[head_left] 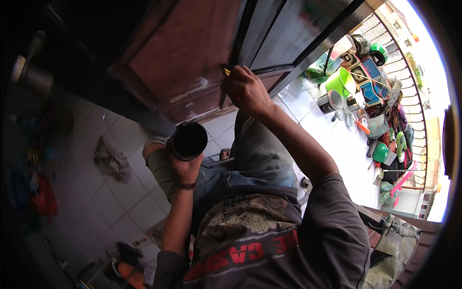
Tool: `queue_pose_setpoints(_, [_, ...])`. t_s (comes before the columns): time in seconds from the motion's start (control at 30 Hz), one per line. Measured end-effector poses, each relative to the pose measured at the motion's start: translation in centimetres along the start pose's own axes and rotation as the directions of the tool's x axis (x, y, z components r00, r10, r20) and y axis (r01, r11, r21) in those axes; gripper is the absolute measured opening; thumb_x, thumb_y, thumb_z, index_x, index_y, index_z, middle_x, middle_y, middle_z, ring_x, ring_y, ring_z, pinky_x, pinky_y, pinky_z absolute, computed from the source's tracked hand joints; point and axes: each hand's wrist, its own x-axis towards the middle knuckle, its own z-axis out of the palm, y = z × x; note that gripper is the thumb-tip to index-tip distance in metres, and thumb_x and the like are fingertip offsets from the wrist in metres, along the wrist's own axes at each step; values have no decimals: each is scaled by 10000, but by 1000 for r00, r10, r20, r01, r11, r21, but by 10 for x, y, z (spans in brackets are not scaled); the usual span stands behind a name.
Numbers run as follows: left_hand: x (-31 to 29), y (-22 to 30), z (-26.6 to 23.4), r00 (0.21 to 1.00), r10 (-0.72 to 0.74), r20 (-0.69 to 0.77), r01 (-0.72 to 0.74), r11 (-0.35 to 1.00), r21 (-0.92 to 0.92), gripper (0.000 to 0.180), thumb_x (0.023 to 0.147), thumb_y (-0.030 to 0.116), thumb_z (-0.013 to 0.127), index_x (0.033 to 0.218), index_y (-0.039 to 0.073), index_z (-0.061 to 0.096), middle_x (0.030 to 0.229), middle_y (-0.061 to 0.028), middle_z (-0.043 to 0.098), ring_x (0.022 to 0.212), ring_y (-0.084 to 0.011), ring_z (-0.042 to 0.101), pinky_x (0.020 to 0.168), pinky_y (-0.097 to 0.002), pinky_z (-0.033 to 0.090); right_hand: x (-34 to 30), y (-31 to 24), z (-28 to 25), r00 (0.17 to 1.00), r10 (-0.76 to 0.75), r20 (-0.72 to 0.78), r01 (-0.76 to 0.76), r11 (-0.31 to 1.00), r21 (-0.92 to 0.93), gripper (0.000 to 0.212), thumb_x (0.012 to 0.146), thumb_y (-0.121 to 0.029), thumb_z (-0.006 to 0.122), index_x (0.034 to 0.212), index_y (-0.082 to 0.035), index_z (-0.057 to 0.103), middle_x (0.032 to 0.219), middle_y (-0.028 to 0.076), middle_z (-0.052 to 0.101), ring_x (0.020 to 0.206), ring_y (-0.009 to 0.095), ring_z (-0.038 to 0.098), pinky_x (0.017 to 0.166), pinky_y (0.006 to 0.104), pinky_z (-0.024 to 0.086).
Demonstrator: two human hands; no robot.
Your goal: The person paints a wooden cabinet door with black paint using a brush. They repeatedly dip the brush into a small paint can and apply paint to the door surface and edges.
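Note:
My left hand [185,167] is wrapped round a can of dark paint [189,140], held upright above my lap. My right hand [246,91] grips a small paintbrush [225,71] with a bit of yellow showing on it. The brush is up against the lower part of a wooden door [187,53], at the edge of its reddish-brown panel; most of its bristles are hard to see. Pale, scuffed patches mark the lower panel edge. To the right, the door's frame and mouldings [274,36] are dark and glossy.
A grey rag [110,159] lies on the white tiled floor [139,192] at my left. On the right, a lime-green bucket [340,82], an open paint tin [330,101], a green helmet [379,54] and piled household goods stand by a railing [417,91]. An orange item [130,274] lies at the lower left.

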Motion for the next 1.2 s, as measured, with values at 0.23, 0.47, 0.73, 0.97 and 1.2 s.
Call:
queue_pose_setpoints(0.23, [-1, 5, 2, 999, -46, -5, 46, 998, -30, 807, 666, 111, 873, 1354, 20, 461, 1243, -136, 582, 1143, -238, 588, 1021, -386, 452, 52, -25, -78, 872, -219, -437, 85, 948, -307, 273, 669, 42, 807, 922, -45, 747, 904, 94, 652, 829, 238, 632, 688, 342, 517])
queue_pose_setpoints(0.47, [3, 11, 0, 998, 67, 20, -68, 993, 95, 811, 655, 106, 866, 1354, 21, 464, 1257, -133, 581, 1160, -247, 582, 1028, -383, 443, -5, 12, -10, 980, -170, 101, 194, 925, -326, 275, 603, -55, 729, 878, -63, 724, 1022, 94, 568, 933, 295, 530, 747, 372, 517])
queue_pose_setpoints(0.73, [-1, 4, -1, 996, 90, -17, -89, 993, 76, 837, 653, 119, 878, 1366, 17, 450, 1283, -138, 564, 1197, -254, 563, 1047, -388, 431, 24, 7, -30, 994, 100, -49, -98, 995, 31, 188, 715, 16, 724, 871, -89, 730, 915, 78, 612, 822, 268, 631, 666, 385, 553])
queue_pose_setpoints(0.97, [-6, -23, 1, 984, -179, -17, 173, 969, -178, 804, 640, 125, 894, 1322, 15, 482, 1218, -133, 568, 1142, -272, 577, 1021, -389, 442, 24, -53, -76, 939, 211, -272, -180, 974, 136, 165, 758, -6, 820, 865, -54, 705, 871, 62, 679, 754, 176, 684, 637, 311, 538])
queue_pose_setpoints(1.2, [7, 14, 1, 981, 188, 53, -195, 954, 229, 837, 636, 85, 901, 1349, 26, 467, 1268, -137, 550, 1188, -276, 558, 1044, -394, 439, 0, -93, -77, 945, 176, 275, -300, 801, 518, 177, 736, 14, 833, 830, -34, 691, 860, 70, 721, 826, 183, 719, 666, 322, 588])
